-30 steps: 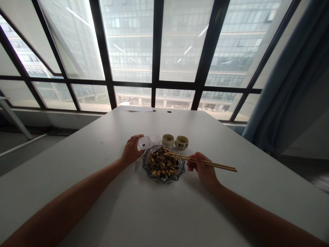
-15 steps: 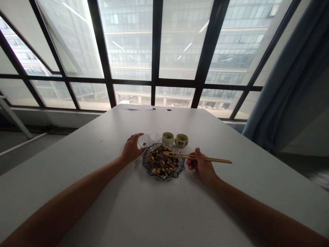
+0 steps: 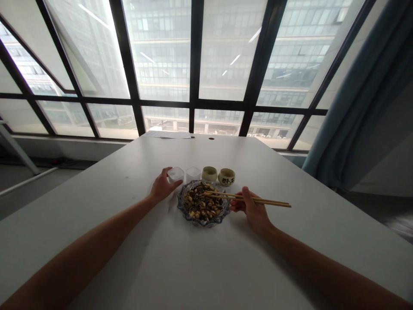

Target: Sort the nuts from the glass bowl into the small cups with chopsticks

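Note:
My left hand (image 3: 163, 186) is closed around a small clear plastic cup (image 3: 176, 173), which stands upright at the left end of a row. Beside it are a second clear cup (image 3: 193, 173) and two small yellowish ceramic cups; the right-hand ceramic cup (image 3: 226, 176) bears dark characters. In front of the row sits a scalloped glass bowl (image 3: 185, 216) of mixed nuts and striped seeds (image 3: 203, 206). My right hand (image 3: 251, 207) grips a pair of wooden chopsticks (image 3: 271, 201), their tips over the bowl's contents. Whether the tips pinch a piece is too small to tell.
The white table (image 3: 206, 267) extends toward a large framed window (image 3: 222, 51). Papers (image 3: 169, 134) lie at its far edge, near a dark round hole (image 3: 211, 138). A blue curtain (image 3: 351, 94) hangs at the right.
My left hand has brought its clear cup from a tilt toward the bowl to upright, slightly left of the second clear cup. The chopsticks stay nearly in place over the bowl.

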The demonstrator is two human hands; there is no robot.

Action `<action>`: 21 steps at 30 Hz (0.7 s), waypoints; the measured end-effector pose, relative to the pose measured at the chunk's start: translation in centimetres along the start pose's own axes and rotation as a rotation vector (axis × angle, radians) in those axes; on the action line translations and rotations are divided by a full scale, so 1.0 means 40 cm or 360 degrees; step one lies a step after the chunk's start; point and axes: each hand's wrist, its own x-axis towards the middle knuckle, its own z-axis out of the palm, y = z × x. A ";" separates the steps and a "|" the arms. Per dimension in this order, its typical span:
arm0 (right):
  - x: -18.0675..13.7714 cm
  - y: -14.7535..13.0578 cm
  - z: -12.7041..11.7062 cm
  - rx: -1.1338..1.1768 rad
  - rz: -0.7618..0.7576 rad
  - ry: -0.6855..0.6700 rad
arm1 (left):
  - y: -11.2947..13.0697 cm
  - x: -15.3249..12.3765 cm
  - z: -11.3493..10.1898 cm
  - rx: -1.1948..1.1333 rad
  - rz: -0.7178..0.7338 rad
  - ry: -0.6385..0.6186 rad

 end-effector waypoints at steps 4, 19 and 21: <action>-0.001 0.000 0.001 0.0016 -0.0103 0.0017 | -0.011 0.009 -0.007 -0.0030 -0.0079 -0.0102; -0.024 0.002 0.006 -0.0084 -0.0260 -0.0116 | 0.226 0.120 -0.011 0.0681 0.0324 -0.0652; -0.026 0.000 0.007 -0.0099 -0.0243 -0.0119 | 0.230 0.133 -0.002 0.0719 0.0242 -0.0728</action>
